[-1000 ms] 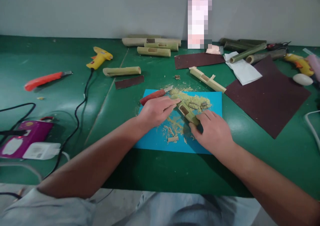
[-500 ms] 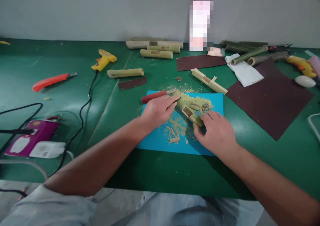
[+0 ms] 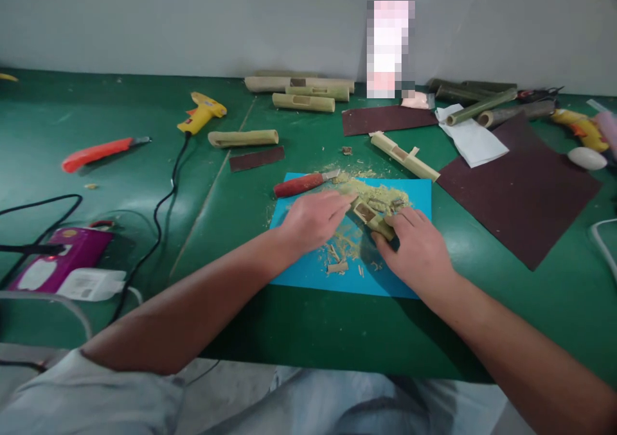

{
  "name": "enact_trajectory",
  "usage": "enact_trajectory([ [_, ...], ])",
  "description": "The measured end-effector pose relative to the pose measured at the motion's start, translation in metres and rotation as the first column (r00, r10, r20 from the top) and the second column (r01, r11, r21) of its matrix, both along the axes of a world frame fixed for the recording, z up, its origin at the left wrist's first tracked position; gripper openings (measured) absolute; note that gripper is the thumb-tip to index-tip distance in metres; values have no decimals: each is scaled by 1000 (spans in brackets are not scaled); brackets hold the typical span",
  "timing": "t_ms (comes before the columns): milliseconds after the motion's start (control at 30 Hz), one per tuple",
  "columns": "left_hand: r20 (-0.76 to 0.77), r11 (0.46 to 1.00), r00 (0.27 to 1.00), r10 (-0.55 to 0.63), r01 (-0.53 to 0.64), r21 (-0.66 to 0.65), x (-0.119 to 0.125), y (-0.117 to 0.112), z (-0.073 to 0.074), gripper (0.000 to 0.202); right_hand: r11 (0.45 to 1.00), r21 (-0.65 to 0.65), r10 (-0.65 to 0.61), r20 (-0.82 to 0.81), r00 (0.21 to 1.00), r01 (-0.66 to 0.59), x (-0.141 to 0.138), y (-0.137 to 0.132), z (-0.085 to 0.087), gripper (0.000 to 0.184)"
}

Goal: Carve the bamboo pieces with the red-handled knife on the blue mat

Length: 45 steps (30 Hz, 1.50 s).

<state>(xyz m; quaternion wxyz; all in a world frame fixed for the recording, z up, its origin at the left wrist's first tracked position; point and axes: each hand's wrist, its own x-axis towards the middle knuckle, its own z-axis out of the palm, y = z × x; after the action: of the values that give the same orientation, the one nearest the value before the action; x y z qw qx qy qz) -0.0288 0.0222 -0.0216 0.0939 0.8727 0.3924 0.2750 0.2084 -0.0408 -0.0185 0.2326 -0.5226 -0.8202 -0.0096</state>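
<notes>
Both hands grip one short green bamboo piece [image 3: 369, 214] with a rectangular notch cut in its side, held just above a blue sheet [image 3: 414, 194]. My left hand [image 3: 312, 220] pinches its far end with fingers closed. My right hand [image 3: 418, 248] wraps round its near end. Pale bamboo shavings [image 3: 380, 194] lie heaped on the sheet beyond the piece. A red-handled knife [image 3: 301, 183] rests on the sheet's far left corner, just beyond my left hand and untouched.
The green table [image 3: 308, 332] carries several bamboo tubes [image 3: 303, 102] at the back, dark sandpaper sheets [image 3: 520, 187] on the right, a yellow glue gun [image 3: 201, 112] with black cord, an orange cutter [image 3: 96, 153] and a purple box [image 3: 62, 255] at left.
My left hand has drawn away from the knife handle toward me. The bamboo piece has turned steeper, and my hands have closed in together on it.
</notes>
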Motion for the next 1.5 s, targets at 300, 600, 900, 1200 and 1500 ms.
enact_trajectory([
  [300, -18, 1000, 1000, -7, 8, 28, -1, 2, 0, 36, 996, -81, -33, -42, 999, 30, 0, 0, 0, 19],
  [600, 10, 1000, 1000, 2, -2, 21, -1, 0, -2, 36, 997, -72, -41, -44, 998, 38, -1, 0, 0, 17],
  [900, -30, 999, 999, 45, -44, 29, 3, -3, 3, 36, 998, -59, -29, -59, 998, 26, 0, 1, -1, 17],
  [1200, -138, 993, 990, -15, 31, 116, -1, -14, -1, 38, 999, -41, -23, -70, 997, 20, 2, 1, 0, 19],
  [1500, -128, 987, 989, 71, -51, 154, 12, -4, -3, 36, 1000, -20, -5, 21, 1000, 6, -7, 0, 1, 16],
])
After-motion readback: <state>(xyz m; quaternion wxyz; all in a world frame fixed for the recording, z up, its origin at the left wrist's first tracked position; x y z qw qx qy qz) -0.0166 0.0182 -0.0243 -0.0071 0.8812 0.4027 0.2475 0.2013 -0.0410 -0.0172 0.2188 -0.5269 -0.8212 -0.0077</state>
